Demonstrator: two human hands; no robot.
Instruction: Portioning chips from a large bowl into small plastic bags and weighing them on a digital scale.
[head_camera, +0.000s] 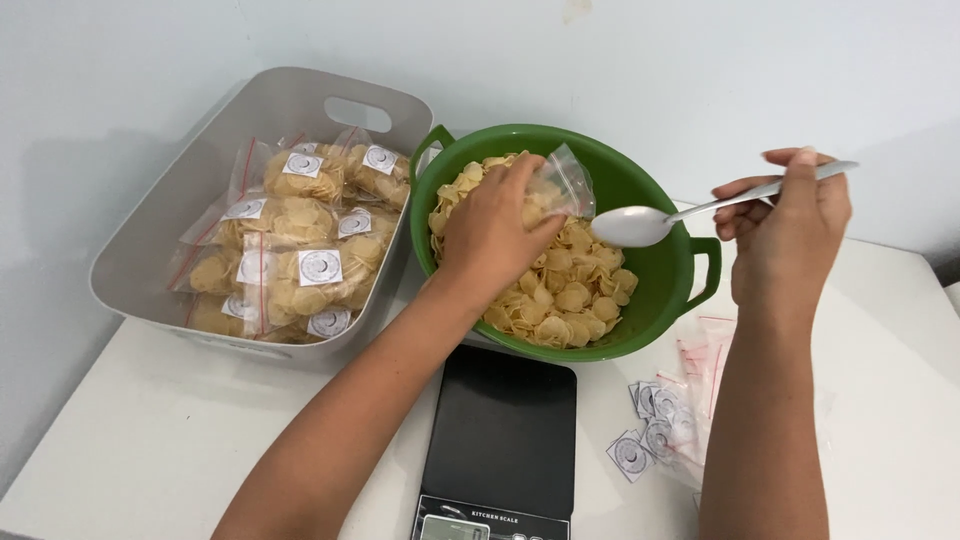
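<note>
Over the green plastic bowl (655, 285), two hands work a heap of pale round crackers (570, 290).

Left hand (490, 232) reaches into the bowl, its grip pinching a clear, crinkled zip bag (562, 185) against the thin, curled discs. Right hand (785, 235) has its grip clenched on a smooth metal spoon (640, 225), bowl end empty, hovering above the crackers. On the white bench (150, 440), a grey tub (160, 220) holds filled, labelled packets (300, 262); a flat black scale (500, 440) sits just below the bowl, loose round stickers (650, 430) beside it.

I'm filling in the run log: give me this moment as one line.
left hand: holds clear bag in green bowl | right hand: holds spoon above chips | scale: bare
</note>
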